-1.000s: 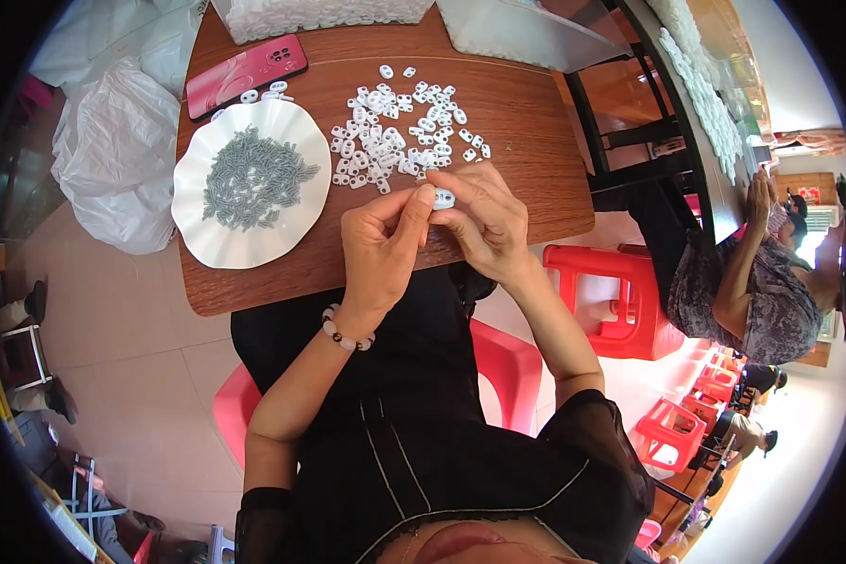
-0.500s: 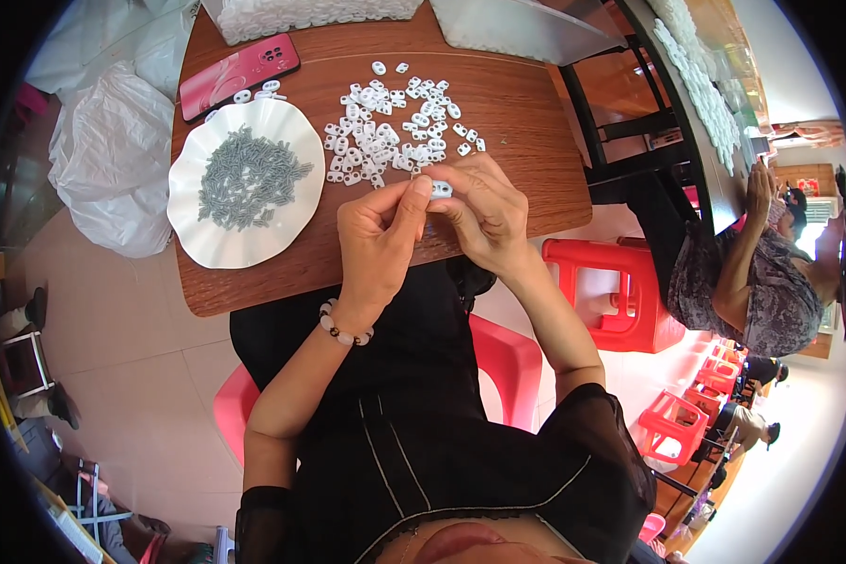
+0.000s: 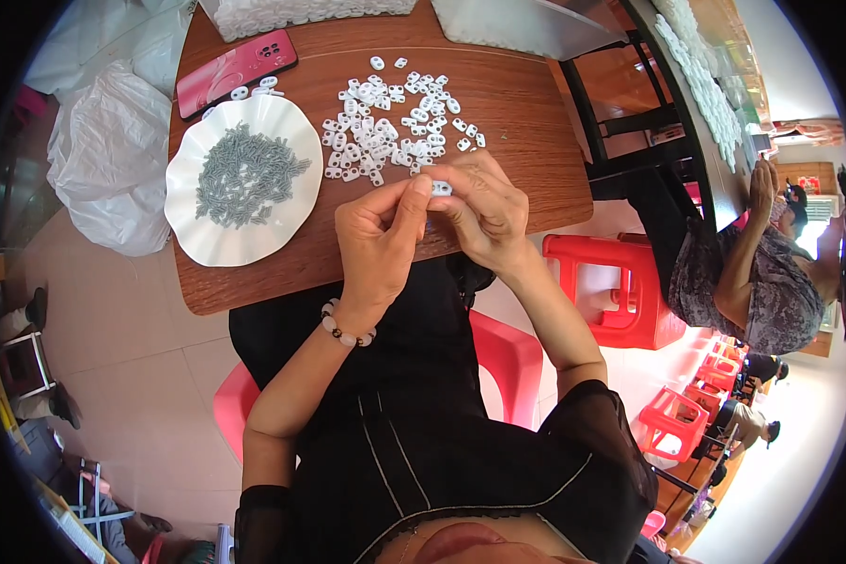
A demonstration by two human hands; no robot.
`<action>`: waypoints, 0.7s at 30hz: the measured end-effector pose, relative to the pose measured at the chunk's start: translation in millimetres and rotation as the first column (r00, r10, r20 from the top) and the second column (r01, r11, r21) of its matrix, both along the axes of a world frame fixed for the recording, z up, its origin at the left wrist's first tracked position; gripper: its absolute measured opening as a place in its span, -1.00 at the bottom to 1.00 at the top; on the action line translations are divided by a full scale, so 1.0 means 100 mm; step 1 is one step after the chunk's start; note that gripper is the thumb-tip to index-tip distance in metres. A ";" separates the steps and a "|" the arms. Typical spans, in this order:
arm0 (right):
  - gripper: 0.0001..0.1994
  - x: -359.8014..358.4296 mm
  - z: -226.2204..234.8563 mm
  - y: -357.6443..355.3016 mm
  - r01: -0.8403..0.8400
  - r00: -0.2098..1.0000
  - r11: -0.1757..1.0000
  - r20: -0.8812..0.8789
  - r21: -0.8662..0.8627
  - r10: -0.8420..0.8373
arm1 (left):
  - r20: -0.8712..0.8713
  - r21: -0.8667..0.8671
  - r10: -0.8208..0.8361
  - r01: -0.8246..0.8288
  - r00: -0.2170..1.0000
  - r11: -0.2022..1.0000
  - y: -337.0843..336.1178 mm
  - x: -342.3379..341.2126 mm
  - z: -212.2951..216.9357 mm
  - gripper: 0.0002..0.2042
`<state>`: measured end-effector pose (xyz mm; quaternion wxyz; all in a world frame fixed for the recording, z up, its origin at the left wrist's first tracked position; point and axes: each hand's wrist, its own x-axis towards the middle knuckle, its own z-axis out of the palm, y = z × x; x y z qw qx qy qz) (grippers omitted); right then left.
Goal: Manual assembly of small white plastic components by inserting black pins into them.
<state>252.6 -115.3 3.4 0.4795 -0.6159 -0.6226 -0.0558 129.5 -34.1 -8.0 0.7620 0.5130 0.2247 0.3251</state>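
Note:
Between the fingertips of both hands, over the table's near edge, is a small white oval plastic piece with holes (image 3: 441, 189). My right hand (image 3: 487, 211) pinches it between thumb and fingers. My left hand (image 3: 383, 230), with a beaded bracelet at its wrist, has thumb and forefinger pressed together at the piece's left end; anything else between them is too small to make out. Just beyond the hands lies a loose spread of similar white plastic pieces (image 3: 374, 132). To the left, a white wavy-rimmed plate (image 3: 190, 240) bears a heap of small grey pins (image 3: 246, 179).
A pink phone (image 3: 237, 73) lies at the wooden table's (image 3: 526, 122) far left, beside a few loose pieces. Bins of white parts (image 3: 310, 11) stand at the back. White plastic bags (image 3: 108, 160) are at left, a red stool (image 3: 616, 291) at right. Other people sit at a table farther right.
Both hands keep nearly the same pinch on the white piece. The table and the things on it sit very slightly higher and further left in the view.

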 end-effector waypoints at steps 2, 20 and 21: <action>-0.70 0.01 0.01 0.00 -0.022 1.000 1.000 -0.009 0.003 0.022 | 0.005 0.004 0.002 -0.002 1.000 1.000 0.00 0.01 0.00 -0.78; -0.57 0.07 0.01 0.01 -0.075 0.976 0.992 -0.213 -0.097 0.053 | 0.036 -0.198 -0.034 0.041 0.999 0.979 0.03 0.04 0.08 -0.80; -0.58 0.08 0.01 0.00 -0.086 0.971 0.990 -0.230 -0.115 0.057 | 0.033 -0.224 -0.036 0.042 0.999 0.974 0.03 0.04 0.07 -0.80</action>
